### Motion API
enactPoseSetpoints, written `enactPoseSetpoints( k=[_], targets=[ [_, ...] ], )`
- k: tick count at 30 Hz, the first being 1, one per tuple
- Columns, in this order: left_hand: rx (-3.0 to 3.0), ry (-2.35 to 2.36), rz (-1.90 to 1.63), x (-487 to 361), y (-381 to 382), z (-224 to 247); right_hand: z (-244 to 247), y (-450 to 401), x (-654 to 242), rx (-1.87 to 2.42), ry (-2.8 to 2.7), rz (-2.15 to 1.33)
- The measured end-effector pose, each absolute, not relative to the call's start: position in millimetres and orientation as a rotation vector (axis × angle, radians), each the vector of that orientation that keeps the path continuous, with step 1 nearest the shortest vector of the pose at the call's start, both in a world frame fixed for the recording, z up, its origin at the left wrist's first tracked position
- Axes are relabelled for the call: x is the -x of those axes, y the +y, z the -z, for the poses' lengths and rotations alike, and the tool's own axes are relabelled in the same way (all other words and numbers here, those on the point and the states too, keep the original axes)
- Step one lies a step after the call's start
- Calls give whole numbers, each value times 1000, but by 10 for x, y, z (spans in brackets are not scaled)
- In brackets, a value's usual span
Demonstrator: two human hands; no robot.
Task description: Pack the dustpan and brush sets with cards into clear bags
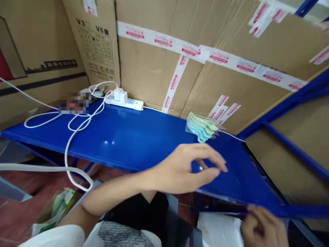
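Note:
My left hand hovers above the front part of the blue table. Its fingers are bent with a gap between thumb and fingertips, and nothing is in it. Just beyond it, a clear plastic pack of pale green and light blue plastic pieces, like small hangers, lies against the cardboard at the back. At the lower right, my right hand is by the table's front edge, lower than the left. Its fingers look curled but are smeared by motion, so whether it holds anything is unclear.
A white power strip with plugged-in adapters lies at the back left. White cables loop over the table's left side and hang off its front. Cardboard walls enclose the back. Beneath the table's front right is a white bag-like thing.

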State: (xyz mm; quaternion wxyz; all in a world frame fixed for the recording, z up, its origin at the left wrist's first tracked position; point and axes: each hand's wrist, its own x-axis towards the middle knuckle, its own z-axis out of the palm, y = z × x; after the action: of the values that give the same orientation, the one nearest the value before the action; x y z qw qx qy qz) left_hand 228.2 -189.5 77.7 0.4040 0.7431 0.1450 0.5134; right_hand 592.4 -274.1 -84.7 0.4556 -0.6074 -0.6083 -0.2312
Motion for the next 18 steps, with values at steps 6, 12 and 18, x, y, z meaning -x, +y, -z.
enactPoseSetpoints(
  k=[6, 12, 18],
  targets=[
    [-2152, 484, -1538, -2289, -1272, -1180, -500, -1012, -4803, 1826, -1646, 622],
    [-2276, 1010, -1462, -1198, -439, -393, -439, -239, -4480, 2115, -1786, 465],
    [-2115, 1313, -1409, -677, -31, 402, -84, -63, -4696, 1915, -1623, 566]
  ],
)
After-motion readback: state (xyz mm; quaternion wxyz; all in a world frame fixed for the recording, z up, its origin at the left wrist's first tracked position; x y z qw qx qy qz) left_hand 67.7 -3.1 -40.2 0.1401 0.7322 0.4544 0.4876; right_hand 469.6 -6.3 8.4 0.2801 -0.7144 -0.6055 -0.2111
